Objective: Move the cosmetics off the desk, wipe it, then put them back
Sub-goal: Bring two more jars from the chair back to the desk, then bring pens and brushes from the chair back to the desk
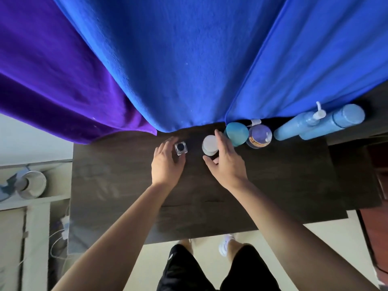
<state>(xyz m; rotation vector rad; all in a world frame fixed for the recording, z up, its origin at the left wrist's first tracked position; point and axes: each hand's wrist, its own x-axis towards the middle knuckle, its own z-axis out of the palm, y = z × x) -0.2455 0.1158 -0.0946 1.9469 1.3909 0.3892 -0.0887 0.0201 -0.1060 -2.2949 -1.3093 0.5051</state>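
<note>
Currently both hands work near the counter's [117,185] far edge. Left hand [167,163] fingers curl round the sq. glass bottle [181,148]. Right hand [227,164] fingers straddle the white-lid jar [210,145]; grip vs. touch, can't tell. Risk, imo: the teal jar [235,134] sits just beside those fingers w/ the purple-lid jar [260,136] next to it, so a hasty lift could knock them. The glass might also slip.

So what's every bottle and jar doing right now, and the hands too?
Square bottle: upright on the desk, dark cap on.
White-lidded jar: upright, lid on.
Teal-lidded jar: lid on.
Purple-lidded jar: lid on.
Pump bottle: upright, at the back.
Capped blue bottle: upright, cap on.
Left hand: curled round the square bottle; grip unclear.
Right hand: fingers straight, beside the white-lidded jar.
</note>
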